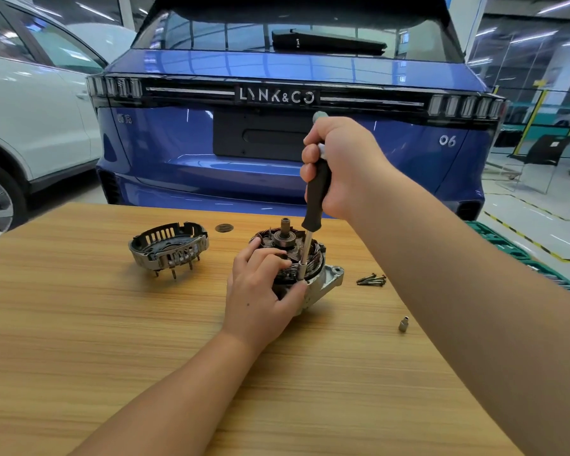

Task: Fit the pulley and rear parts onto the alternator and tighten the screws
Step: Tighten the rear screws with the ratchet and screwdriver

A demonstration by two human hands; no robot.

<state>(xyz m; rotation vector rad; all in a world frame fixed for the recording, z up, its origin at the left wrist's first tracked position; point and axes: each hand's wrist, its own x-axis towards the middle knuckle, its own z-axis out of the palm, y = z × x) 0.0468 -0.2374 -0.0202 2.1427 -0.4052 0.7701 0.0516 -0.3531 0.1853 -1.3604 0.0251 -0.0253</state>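
The alternator (324, 281) stands on the wooden table (112, 340) with its shaft pointing up and its copper windings exposed. My left hand (259, 292) grips its near side, fingers curled over the windings and thumb on the silver housing. My right hand (339, 166) holds the black handle of a nut driver (315, 199) upright. The driver's steel shaft ends in a socket at the alternator's rim, just by my left thumb. The slotted rear cover (168, 246) lies apart on the left.
A few long screws (372, 280) lie to the right of the alternator. A small loose socket (403, 324) stands nearer the right table edge. A round dark disc (224, 228) lies at the far edge. A blue car (277, 153) is parked right behind the table.
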